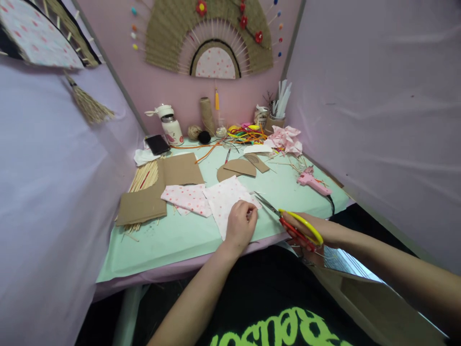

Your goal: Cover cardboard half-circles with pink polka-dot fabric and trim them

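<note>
Red-and-yellow scissors [281,214] sit right of centre, the right hand [301,229] wrapping its grip around their handles. Mid-frame, the left hand [241,222] curls over dotted cloth [225,196] on the bench [187,240]; whether it pinches, I cannot tell.

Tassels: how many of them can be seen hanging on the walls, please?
2. A yellow tassel hangs below the large fan on the pink wall; a straw-coloured tassel hangs below the partly cut-off fan on the left. Others may be out of view.
</note>
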Tool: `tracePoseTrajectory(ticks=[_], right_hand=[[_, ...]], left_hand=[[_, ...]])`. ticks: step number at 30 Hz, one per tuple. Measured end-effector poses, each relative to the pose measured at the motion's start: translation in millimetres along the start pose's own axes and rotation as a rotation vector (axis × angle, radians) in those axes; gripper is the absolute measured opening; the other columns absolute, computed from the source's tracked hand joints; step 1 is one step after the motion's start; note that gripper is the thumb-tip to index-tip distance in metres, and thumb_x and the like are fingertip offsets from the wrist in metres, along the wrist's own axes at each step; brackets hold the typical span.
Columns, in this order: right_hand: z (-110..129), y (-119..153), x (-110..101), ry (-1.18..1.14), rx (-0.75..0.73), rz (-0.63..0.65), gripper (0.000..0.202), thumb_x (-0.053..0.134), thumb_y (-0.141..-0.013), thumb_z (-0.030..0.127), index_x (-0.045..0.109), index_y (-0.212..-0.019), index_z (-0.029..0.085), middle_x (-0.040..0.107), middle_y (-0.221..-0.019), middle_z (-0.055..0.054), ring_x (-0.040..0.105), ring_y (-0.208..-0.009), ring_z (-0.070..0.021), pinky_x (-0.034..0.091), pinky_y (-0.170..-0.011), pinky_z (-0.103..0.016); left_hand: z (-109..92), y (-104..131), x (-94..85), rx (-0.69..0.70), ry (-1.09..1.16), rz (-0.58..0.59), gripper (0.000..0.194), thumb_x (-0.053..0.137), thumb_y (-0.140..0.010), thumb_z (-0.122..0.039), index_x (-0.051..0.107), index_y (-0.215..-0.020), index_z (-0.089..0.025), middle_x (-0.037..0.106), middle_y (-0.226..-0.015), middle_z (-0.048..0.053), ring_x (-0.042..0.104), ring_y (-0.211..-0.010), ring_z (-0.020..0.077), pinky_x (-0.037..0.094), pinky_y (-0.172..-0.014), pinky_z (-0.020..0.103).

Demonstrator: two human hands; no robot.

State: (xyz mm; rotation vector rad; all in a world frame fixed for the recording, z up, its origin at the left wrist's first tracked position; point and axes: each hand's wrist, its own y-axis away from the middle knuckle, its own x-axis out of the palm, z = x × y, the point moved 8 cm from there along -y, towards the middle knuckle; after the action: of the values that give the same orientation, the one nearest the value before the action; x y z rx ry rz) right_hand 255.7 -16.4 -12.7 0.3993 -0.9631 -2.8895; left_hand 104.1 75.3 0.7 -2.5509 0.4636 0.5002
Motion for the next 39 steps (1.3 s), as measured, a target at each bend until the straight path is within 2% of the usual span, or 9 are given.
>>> tracePoseTrajectory(ticks=[4,9,15,22,28,39], right_hand=[[14.9,-13.1,8.3,0.139,-0.026,0.042,0.053,0.051,-0.080,0.073,0.044,-0.071,0.022,0.048,-0.043,0.005,0.043,-0.035,-0.0102,0.040,-0.040,-0.024],[29.0,-21.4,14.0,0.205,-0.012,0.044,0.055,0.047,-0.080,0.076,0.041,-0.067,0.022,0.048,-0.040,0.004,0.044,-0.031,-0.0107,0.032,-0.032,-0.021],[24.9,-29.0,15.9,0.166,-0.013,0.059,0.056,0.047,-0.079,0.077,0.042,-0.067,0.022,0.048,-0.037,0.004,0.043,-0.030,-0.0107,0.033,-0.031,-0.021],[35.4,-33.4,16.7,0.249,-0.083,0.024,0.062,0.040,-0.078,0.082,0.041,-0.064,0.022,0.047,-0.037,0.003,0.042,-0.030,-0.0104,0.032,-0.031,-0.021],[33.2,-34.8,14.5,0.268,-0.065,-0.020,0.062,0.043,-0.076,0.083,0.043,-0.069,0.021,0.046,-0.040,0.005,0.043,-0.031,-0.0111,0.035,-0.031,-0.023],[28.0,-37.7,15.0,0.256,-0.047,-0.085,0.065,0.044,-0.074,0.085,0.042,-0.074,0.021,0.043,-0.041,0.006,0.041,-0.031,-0.0100,0.031,-0.029,-0.022]], left_hand=[[-2.2,0.0,-1.1,0.006,-0.005,0.000,0.011,0.052,-0.089,-0.016,0.057,-0.080,-0.020,0.058,-0.083,0.002,0.055,-0.079,0.0164,0.046,-0.073,0.029],[-3.3,0.7,-1.4,0.016,0.008,-0.006,0.011,0.052,-0.089,-0.015,0.057,-0.080,-0.019,0.058,-0.083,0.003,0.055,-0.080,0.0163,0.046,-0.072,0.029],[-3.6,1.1,-2.2,0.032,0.015,-0.018,0.011,0.053,-0.088,-0.014,0.056,-0.080,-0.019,0.058,-0.082,0.002,0.055,-0.079,0.0164,0.046,-0.071,0.029],[-2.9,0.6,-1.3,0.039,0.001,-0.016,0.011,0.053,-0.089,-0.014,0.056,-0.079,-0.020,0.058,-0.082,0.002,0.055,-0.079,0.0166,0.046,-0.071,0.029],[-3.7,0.9,-1.3,0.051,0.007,-0.017,0.011,0.053,-0.089,-0.014,0.056,-0.079,-0.020,0.057,-0.081,0.002,0.054,-0.078,0.0161,0.046,-0.071,0.029],[-2.5,1.2,-1.0,0.039,0.015,-0.018,0.011,0.054,-0.088,-0.014,0.056,-0.079,-0.019,0.057,-0.082,0.002,0.054,-0.079,0.0161,0.046,-0.072,0.029]])
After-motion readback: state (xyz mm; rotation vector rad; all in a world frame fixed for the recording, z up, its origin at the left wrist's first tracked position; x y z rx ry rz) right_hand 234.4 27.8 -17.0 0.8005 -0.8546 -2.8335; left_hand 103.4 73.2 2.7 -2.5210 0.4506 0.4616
